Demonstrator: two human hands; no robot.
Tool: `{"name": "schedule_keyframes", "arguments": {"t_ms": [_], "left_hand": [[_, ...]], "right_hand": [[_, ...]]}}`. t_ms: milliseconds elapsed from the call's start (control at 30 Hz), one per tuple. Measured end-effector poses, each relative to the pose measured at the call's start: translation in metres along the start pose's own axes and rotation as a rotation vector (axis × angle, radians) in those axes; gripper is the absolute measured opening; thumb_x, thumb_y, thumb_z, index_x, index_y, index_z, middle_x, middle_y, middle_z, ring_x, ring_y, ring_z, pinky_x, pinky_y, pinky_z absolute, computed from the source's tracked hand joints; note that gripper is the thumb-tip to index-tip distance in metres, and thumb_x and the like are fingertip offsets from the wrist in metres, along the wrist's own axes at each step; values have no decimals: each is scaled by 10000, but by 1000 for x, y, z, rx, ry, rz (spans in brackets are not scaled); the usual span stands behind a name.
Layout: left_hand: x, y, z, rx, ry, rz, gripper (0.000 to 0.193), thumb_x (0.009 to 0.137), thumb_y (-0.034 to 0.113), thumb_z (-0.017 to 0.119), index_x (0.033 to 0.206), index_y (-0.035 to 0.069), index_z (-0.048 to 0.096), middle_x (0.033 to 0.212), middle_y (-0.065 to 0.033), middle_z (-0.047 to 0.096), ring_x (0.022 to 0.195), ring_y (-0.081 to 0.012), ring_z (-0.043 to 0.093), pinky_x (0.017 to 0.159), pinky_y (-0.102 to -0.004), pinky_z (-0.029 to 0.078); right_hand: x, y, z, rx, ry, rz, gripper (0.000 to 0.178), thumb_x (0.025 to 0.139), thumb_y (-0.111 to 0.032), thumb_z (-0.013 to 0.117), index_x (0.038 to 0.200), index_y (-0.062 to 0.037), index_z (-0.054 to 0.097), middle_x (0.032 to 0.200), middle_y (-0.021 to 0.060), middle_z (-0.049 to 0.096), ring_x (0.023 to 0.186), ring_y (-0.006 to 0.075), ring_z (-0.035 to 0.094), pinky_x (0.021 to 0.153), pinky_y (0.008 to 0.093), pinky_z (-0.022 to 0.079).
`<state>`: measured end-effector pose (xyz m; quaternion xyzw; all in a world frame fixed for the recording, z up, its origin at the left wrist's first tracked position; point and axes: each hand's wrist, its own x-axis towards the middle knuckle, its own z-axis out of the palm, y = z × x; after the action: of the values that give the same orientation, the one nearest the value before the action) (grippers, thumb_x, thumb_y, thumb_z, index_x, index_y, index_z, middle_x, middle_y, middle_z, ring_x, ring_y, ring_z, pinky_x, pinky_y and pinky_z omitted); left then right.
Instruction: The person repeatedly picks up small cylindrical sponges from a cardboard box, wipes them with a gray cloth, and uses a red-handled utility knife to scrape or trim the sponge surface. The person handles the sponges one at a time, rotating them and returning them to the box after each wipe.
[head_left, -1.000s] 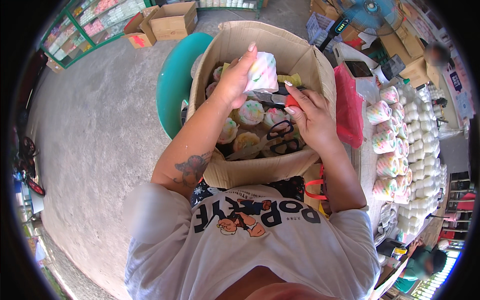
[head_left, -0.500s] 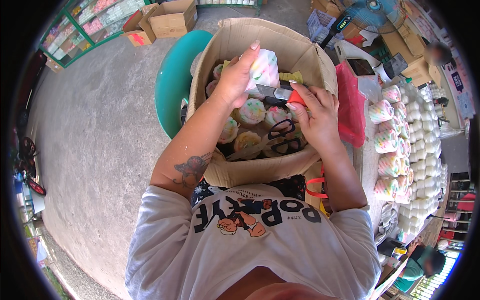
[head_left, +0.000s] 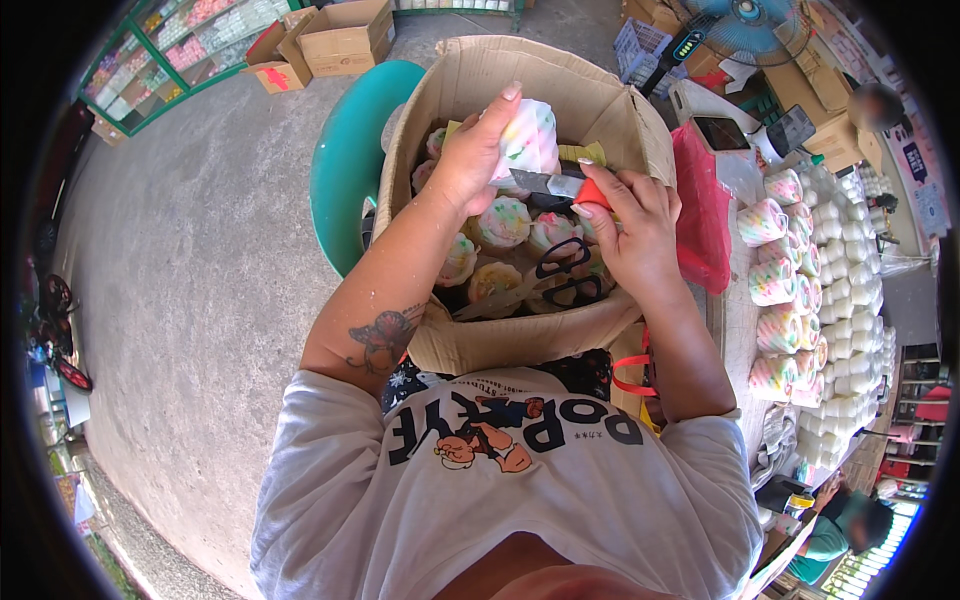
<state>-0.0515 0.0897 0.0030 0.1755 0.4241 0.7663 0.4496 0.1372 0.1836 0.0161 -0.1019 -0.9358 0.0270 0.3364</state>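
Observation:
My left hand point(head_left: 472, 160) is closed round a marbled pastel cylinder point(head_left: 530, 138), white with pink and green streaks and waxy in look. In my right hand point(head_left: 635, 215) is a knife point(head_left: 594, 191) with a red handle. Its broad grey blade points left and lies against or just below the cylinder's lower edge; contact is hard to tell. Both hands are over an open cardboard box point(head_left: 530, 340). More marbled cylinders point(head_left: 503, 222) stand upright inside it, some hidden by my hands. Scissors with dark handles point(head_left: 572, 290) lie across the ones nearest me.
A teal round tub or chair point(head_left: 340, 170) stands left of the box. To the right are a red plastic bag point(head_left: 700, 215), a phone point(head_left: 722, 134), and a table with rows of marbled cylinders point(head_left: 772, 280) and stacked white pieces point(head_left: 835, 330). A fan point(head_left: 745, 40) is behind. Another person point(head_left: 830, 540) is at lower right.

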Motion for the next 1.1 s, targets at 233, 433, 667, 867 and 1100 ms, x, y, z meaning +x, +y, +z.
{"name": "schedule_keyframes", "arguments": {"t_ms": [233,433,667,867,1100], "left_hand": [[1,1,-2,3,-89,-49,551,878,542,539,1060,25,594,942,-96,640,847,-186,628,779,-344,515],[0,1,2,-14,-118,-34,507,883,507,548,1024,21,584,896,-94,636,789,-186,630,720,-342,513],[-5,1,7,41,-124,-24,519,878,514,554,1035,20,586,898,-84,634,789,-177,625,747,-324,505],[-6,0,7,75,-161,-60,538,877,508,562,1072,7,589,965,-97,637,853,-166,624,802,-320,506],[-11,2,10,108,-187,-62,550,875,507,565,1109,9,558,990,-95,618,863,-165,610,772,-313,501]], "right_hand": [[1,17,2,-27,70,11,387,779,-311,687,1153,-221,644,942,21,550,891,212,510,852,394,326],[3,18,-11,61,16,-16,374,791,-290,684,1157,-220,641,950,20,557,921,208,516,873,387,323],[7,21,-9,-11,-21,-41,385,782,-299,690,1156,-223,644,955,24,557,917,209,512,884,373,319],[12,31,-22,74,-66,-84,377,783,-264,686,1157,-240,641,946,22,562,929,201,520,900,387,312],[16,34,-22,31,-156,-168,401,769,-262,688,1166,-241,632,969,22,565,955,203,525,927,406,302]]}}
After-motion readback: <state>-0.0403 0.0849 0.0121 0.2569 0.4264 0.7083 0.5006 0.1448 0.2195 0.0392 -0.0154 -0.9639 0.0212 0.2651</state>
